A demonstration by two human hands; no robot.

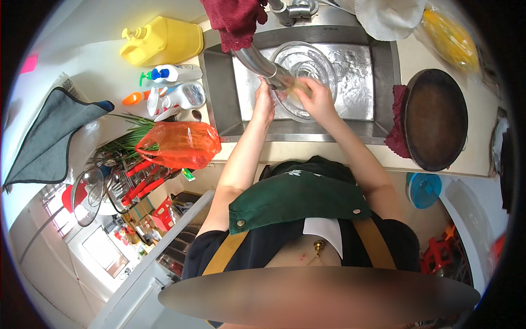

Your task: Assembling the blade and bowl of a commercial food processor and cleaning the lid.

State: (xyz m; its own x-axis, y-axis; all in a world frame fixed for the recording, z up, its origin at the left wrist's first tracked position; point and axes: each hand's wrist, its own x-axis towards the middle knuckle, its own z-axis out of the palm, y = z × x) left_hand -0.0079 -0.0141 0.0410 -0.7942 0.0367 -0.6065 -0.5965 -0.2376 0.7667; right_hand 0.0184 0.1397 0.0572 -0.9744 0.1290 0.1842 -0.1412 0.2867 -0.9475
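Both of my hands are over the sink, beneath the end of the metal tap spout. My left hand is just left of the spout's end, its fingers partly hidden behind it. To the right, my right hand is closed, thumb and fingers together. A blurred, pale yellowish patch shows between the hands, too smeared to name. Behind and below them stands a round clear bowl in the basin, with rippling water around it. A dark red cloth hangs over the upper part of the spout.
On the left counter are a yellow jug, a pump bottle, a spray bottle and an orange plastic bag with green stalks beside it. A dark round pan lies on the right counter, touching another dark red cloth.
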